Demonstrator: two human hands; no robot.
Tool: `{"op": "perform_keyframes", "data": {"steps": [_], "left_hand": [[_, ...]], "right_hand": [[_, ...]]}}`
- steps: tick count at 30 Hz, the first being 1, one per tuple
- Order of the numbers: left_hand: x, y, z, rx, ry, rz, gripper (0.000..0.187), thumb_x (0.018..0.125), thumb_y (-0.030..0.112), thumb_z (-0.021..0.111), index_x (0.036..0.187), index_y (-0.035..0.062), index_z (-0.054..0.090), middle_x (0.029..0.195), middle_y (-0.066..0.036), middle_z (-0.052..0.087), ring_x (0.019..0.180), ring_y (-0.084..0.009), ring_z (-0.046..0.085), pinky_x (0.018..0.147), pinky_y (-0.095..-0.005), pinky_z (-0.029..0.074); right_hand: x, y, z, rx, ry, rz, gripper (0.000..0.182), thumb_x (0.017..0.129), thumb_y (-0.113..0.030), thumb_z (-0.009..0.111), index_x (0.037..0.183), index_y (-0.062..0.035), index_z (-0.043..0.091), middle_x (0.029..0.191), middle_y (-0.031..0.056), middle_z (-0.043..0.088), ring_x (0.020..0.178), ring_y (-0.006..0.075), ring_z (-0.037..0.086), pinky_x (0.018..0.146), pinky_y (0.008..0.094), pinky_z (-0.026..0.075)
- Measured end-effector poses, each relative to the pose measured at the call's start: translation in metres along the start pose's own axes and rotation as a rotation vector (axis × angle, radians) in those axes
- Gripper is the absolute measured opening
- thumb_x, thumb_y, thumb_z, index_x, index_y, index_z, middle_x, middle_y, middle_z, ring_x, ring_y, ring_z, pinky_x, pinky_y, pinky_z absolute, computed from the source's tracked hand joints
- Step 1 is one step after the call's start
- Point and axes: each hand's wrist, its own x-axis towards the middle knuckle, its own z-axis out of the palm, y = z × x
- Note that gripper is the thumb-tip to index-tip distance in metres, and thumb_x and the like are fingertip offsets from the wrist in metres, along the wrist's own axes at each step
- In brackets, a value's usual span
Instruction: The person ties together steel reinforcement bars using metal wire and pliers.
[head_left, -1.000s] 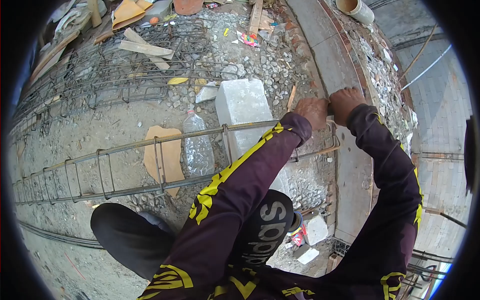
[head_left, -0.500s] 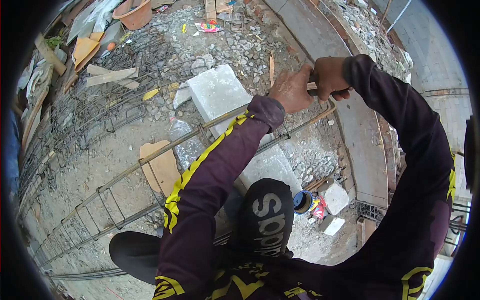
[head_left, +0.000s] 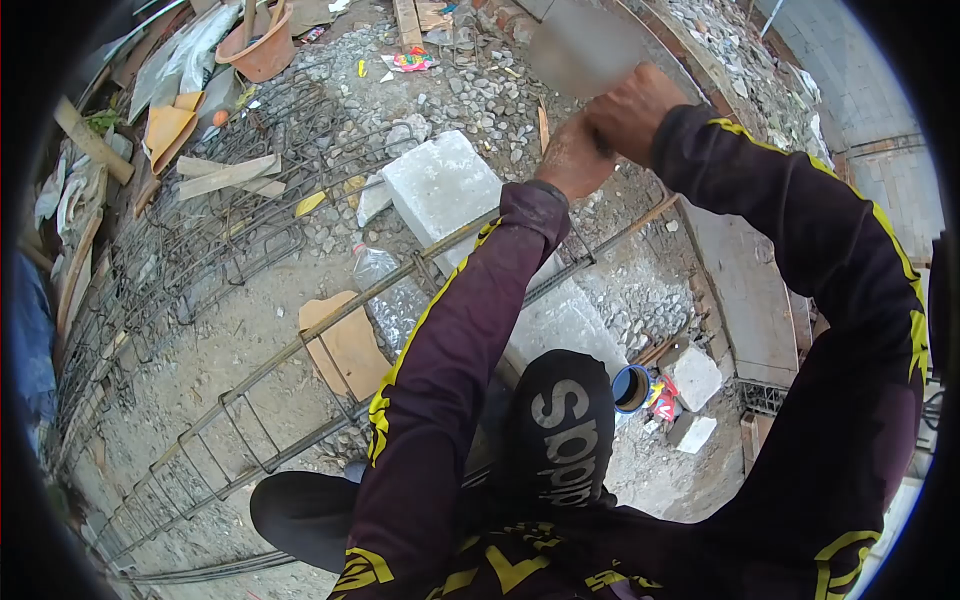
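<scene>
Both hands meet at the far end of a rebar cage (head_left: 300, 352), which runs diagonally from the lower left. My left hand (head_left: 574, 160) is closed, its fingertips hidden behind the other hand. Against it, my right hand (head_left: 640, 110) is curled into a fist. What either hand grips is not visible. A grey blurred patch covers the spot just beyond the fists. The cage's bent bar end (head_left: 668, 202) lies below my right hand. Under the cage sit a pale concrete block (head_left: 440, 185) and a second pale slab (head_left: 570, 325).
Near my knee stand a blue-rimmed can (head_left: 631, 388) and broken block pieces (head_left: 692, 378). More bent rebar (head_left: 230, 200) covers the gravel at left. An orange tub (head_left: 262, 55) is at the back left. A low concrete wall (head_left: 745, 290) runs along the right.
Both hands have risen and shifted away from the cage's bent end, my right hand turning over more. The whole view has shifted slightly. A grey blurred patch now appears beyond the hands.
</scene>
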Motion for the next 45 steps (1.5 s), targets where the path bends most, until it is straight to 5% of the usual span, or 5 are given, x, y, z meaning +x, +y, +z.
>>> {"op": "perform_keyframes", "data": {"steps": [9, 13, 25, 39, 45], "left_hand": [[0.053, -0.01, -0.042, -0.225, -0.478, -0.277, 0.031, 0.07, 0.02, 0.081, 0.094, 0.0037, 0.068, 0.089, -0.009, 0.069, 0.072, -0.0098, 0.063, 0.064, -0.0262, 0.048], [0.045, -0.032, -0.05, -0.731, -0.415, -0.357, 0.021, 0.078, 0.012, 0.075, 0.094, 0.002, 0.067, 0.087, -0.005, 0.069, 0.069, -0.0131, 0.063, 0.061, -0.0269, 0.046], [0.023, 0.022, 0.018, -0.022, 0.227, -0.419, 0.05, 0.07, 0.032, 0.079, 0.105, 0.0002, 0.063, 0.1, -0.02, 0.068, 0.097, -0.0375, 0.065, 0.087, -0.0441, 0.05], [0.012, 0.013, 0.006, -0.027, 0.451, -0.171, 0.056, 0.064, 0.03, 0.081, 0.106, -0.0021, 0.06, 0.097, -0.022, 0.068, 0.094, -0.0408, 0.065, 0.082, -0.0442, 0.052], [0.021, -0.01, -0.037, -0.273, -0.093, -0.163, 0.039, 0.068, 0.021, 0.079, 0.096, -0.0033, 0.066, 0.095, -0.016, 0.071, 0.089, -0.0277, 0.07, 0.078, -0.0355, 0.052]], "right_hand": [[0.049, 0.014, 0.005, -0.233, 0.184, -0.105, 0.023, 0.073, -0.028, 0.072, 0.09, -0.0139, 0.068, 0.107, 0.0038, 0.066, 0.115, 0.021, 0.056, 0.085, 0.0351, 0.048], [0.062, 0.02, 0.029, -0.276, 0.619, -0.299, 0.019, 0.084, -0.03, 0.06, 0.097, -0.0172, 0.065, 0.11, -0.0017, 0.061, 0.117, 0.018, 0.049, 0.086, 0.0328, 0.046], [0.064, 0.027, 0.005, 0.008, -0.321, 0.006, 0.035, 0.072, -0.03, 0.07, 0.097, -0.0063, 0.073, 0.096, 0.0151, 0.071, 0.097, 0.0347, 0.067, 0.083, 0.0449, 0.054], [0.061, 0.016, 0.011, -0.072, -0.019, -0.106, 0.016, 0.073, -0.03, 0.068, 0.079, -0.0167, 0.075, 0.084, 0.0033, 0.071, 0.091, 0.0224, 0.065, 0.078, 0.0348, 0.049], [0.055, 0.012, 0.038, -0.296, 0.511, -0.212, 0.021, 0.075, -0.036, 0.062, 0.076, -0.0197, 0.075, 0.085, 0.0013, 0.069, 0.095, 0.0222, 0.059, 0.079, 0.0365, 0.041]]}}
